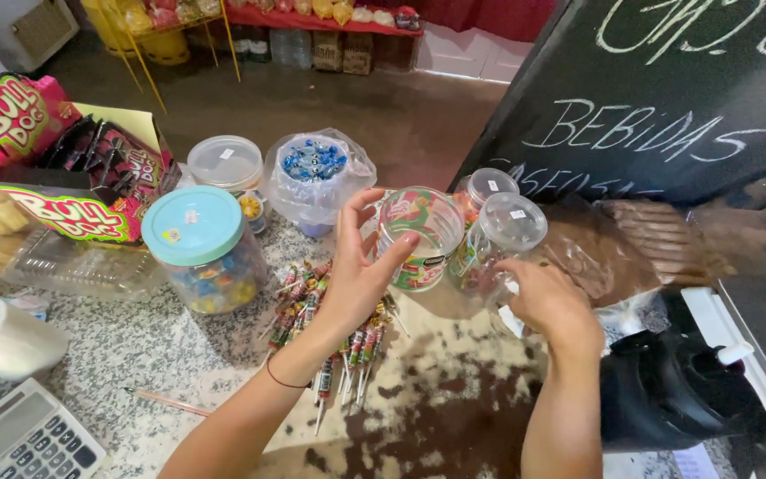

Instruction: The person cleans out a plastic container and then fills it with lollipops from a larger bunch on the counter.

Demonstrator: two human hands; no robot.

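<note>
My left hand [358, 266] is spread wide with the palm turned toward the clear jar with the red and green label [420, 238]; the fingertips touch its side near the rim, but the grip is not closed around it, the thumb standing off to the left. My right hand [550, 302] is curled low at the base of the tall clear jar with the see-through lid [505, 241]; from up here the fingers are folded under the back of the hand, so I cannot tell whether that grip is closed on the jar or only resting against it. The two jars stand side by side, touching or nearly so, on the speckled stone table [135, 355], with a third clear-lidded jar [482, 191] just behind them. Under my left wrist lies a loose heap of wrapped lollipops [312, 310], sticks pointing toward me. To the left of that stands a jar with a teal lid [199, 244] full of bright sweets, and behind it a white-lidded tub [225, 162] and a clear bag of blue-wrapped candies [315, 173]. Further left sits an open pink and green candy display box [73, 177]. A calculator [24, 439] lies at the near left corner, a thin pencil [170, 404] beside it. A black chalkboard [658, 98] leans at the right, above a brown crinkled wrapper [631, 244].
</note>
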